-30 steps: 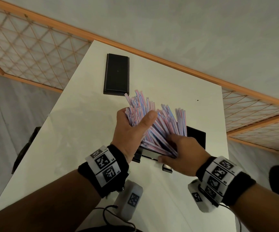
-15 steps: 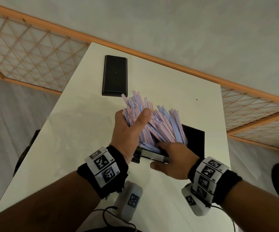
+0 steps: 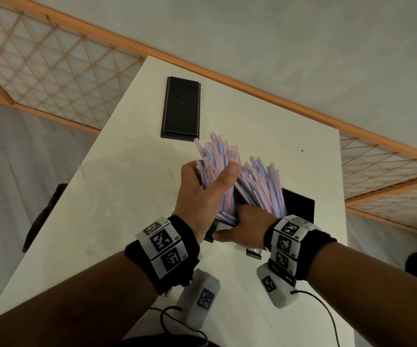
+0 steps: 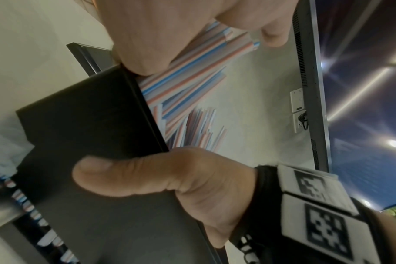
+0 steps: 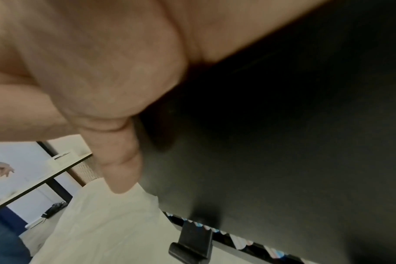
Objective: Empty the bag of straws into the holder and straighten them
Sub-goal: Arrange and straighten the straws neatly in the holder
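Black box [image 3: 181, 108] on white table [image 3: 117, 196]

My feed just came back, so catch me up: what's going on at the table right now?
A person is working on the straws, which stand fanned and leaning out of the black holder on the table. The left hand grips a bunch of them near their tops. The right hand holds the holder's near side, thumb across its front. The straws are not yet straight. No bag is in view. A flat black box lies farther back.
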A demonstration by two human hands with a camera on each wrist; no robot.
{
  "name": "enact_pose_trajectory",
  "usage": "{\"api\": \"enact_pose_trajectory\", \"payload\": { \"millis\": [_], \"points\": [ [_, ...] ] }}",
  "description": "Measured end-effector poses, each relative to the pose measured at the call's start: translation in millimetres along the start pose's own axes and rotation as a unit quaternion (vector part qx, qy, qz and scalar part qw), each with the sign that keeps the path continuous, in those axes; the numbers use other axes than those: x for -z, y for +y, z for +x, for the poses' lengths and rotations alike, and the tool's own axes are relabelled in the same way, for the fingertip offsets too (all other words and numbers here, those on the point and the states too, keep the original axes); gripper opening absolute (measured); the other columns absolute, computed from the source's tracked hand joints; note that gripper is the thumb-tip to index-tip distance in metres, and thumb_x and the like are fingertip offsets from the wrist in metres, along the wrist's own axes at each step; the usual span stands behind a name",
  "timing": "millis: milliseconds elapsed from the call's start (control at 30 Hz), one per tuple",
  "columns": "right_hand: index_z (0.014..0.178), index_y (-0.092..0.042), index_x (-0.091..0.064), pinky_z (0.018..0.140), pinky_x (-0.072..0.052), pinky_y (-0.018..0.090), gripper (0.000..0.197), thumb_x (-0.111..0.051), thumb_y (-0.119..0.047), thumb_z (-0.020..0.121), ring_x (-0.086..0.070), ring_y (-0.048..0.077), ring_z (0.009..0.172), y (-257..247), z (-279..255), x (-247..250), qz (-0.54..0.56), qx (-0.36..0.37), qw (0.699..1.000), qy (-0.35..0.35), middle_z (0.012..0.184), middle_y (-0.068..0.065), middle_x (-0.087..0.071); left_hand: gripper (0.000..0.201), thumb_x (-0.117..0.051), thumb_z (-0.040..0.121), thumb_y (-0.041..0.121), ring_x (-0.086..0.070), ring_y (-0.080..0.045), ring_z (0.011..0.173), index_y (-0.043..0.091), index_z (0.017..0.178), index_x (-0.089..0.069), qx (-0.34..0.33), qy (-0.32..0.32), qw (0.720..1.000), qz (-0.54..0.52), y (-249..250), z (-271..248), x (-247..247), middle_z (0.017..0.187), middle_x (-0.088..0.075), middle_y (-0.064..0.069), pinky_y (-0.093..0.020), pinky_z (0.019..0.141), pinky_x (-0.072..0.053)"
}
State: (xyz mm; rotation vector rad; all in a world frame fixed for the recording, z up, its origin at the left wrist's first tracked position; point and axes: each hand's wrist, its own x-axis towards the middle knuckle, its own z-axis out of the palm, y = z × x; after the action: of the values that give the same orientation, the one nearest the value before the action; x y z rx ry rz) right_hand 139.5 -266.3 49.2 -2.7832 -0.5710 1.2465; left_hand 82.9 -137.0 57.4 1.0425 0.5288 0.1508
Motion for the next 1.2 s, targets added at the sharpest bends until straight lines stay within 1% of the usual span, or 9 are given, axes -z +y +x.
{"api": "enact_pose_trajectory", "payload": {
  "millis": [100,167,300,367,567,767,933,1033,1200],
  "points": [
    [0.094,-0.022,-0.059,0.075,-0.055,0.036,0.055,-0.067,-0.071,0.070,-0.061,0.017,0.079,5,6,-1,0.037,0.005,0.999,-0.018,0.088,0.000,-0.064,0.081,-0.077,0.054,0.063,-0.068,0.000,0.084,0.015,0.113,-0.049,-0.008,-0.010,1.000,0.001,-1,1,-1,0.094,-0.067,0.012,-0.023,0.080,-0.054],
    [0.104,-0.024,-0.062,0.082,-0.057,0.040,0.074,-0.061,-0.080,0.055,-0.064,0.018,0.083,7,6,-2,0.064,0.010,0.998,-0.018,0.092,-0.001,-0.067,0.086,-0.081,0.052,0.066,-0.069,-0.005,0.093,0.015,0.113,-0.048,-0.002,-0.009,1.000,-0.003,-1,2,0,0.100,-0.067,0.006,-0.029,0.085,-0.056],
    [0.088,-0.021,-0.062,0.062,-0.052,0.020,0.054,-0.070,-0.070,0.068,-0.061,-0.006,0.062,9,1,-3,0.109,0.031,0.993,0.019,0.065,-0.015,-0.064,0.094,-0.086,0.048,0.066,-0.071,-0.006,0.095,0.014,0.117,-0.049,-0.008,-0.012,1.000,0.020,0,0,1,0.102,-0.070,0.008,-0.029,0.084,-0.057],
    [0.077,-0.023,-0.058,0.055,-0.047,0.024,0.048,-0.068,-0.070,0.072,-0.058,0.001,0.054,6,-2,-3,0.094,0.066,0.990,0.076,0.055,-0.010,-0.058,0.089,-0.087,0.051,0.055,-0.073,-0.006,0.094,0.014,0.120,-0.048,-0.011,-0.020,0.999,0.039,-1,-1,1,0.102,-0.073,0.011,-0.030,0.082,-0.059],
    [0.089,-0.022,-0.062,0.069,-0.057,0.038,0.099,-0.033,-0.107,0.047,-0.063,0.013,0.067,17,4,-5,0.009,0.082,0.990,0.115,0.071,-0.003,-0.065,0.100,-0.095,0.054,0.055,-0.074,-0.027,0.100,0.006,0.128,-0.049,-0.024,-0.013,0.998,0.064,4,3,3,0.112,-0.073,-0.010,-0.054,0.089,-0.059],
    [0.080,-0.020,-0.052,0.056,-0.042,0.024,0.070,-0.050,-0.089,0.067,-0.053,0.008,0.060,28,-21,1,0.019,0.093,0.991,0.096,0.066,-0.005,-0.054,0.098,-0.089,0.044,0.072,-0.068,-0.020,0.114,0.026,0.122,-0.052,-0.019,0.013,0.996,0.081,6,3,5,0.121,-0.069,0.003,-0.045,0.097,-0.055],
    [0.089,-0.020,-0.060,0.057,-0.030,0.008,0.029,-0.077,-0.042,0.079,-0.045,-0.005,0.059,46,-47,-5,0.029,0.170,0.951,0.256,0.069,-0.015,-0.050,0.095,-0.087,0.045,0.070,-0.065,-0.012,0.100,0.021,0.119,-0.053,-0.020,-0.001,0.999,0.035,9,0,8,0.112,-0.067,0.004,-0.027,0.088,-0.050],
    [0.083,-0.021,-0.061,0.061,-0.045,0.023,0.027,-0.075,-0.044,0.078,-0.055,0.006,0.063,48,-51,-12,0.048,0.131,0.964,0.226,0.070,-0.009,-0.060,0.085,-0.082,0.050,0.064,-0.066,-0.008,0.099,0.021,0.118,-0.053,-0.016,-0.015,0.999,0.034,7,-4,7,0.110,-0.068,0.007,-0.025,0.087,-0.049],
    [0.079,-0.028,-0.050,0.063,-0.037,0.024,0.032,-0.067,-0.054,0.081,-0.050,0.010,0.065,42,-33,-20,-0.026,0.070,0.988,0.137,0.068,-0.010,-0.053,0.094,-0.086,0.044,0.072,-0.067,-0.011,0.108,0.023,0.116,-0.052,-0.022,-0.008,0.999,0.047,5,-4,4,0.116,-0.068,0.003,-0.030,0.093,-0.054]
  ]
}}
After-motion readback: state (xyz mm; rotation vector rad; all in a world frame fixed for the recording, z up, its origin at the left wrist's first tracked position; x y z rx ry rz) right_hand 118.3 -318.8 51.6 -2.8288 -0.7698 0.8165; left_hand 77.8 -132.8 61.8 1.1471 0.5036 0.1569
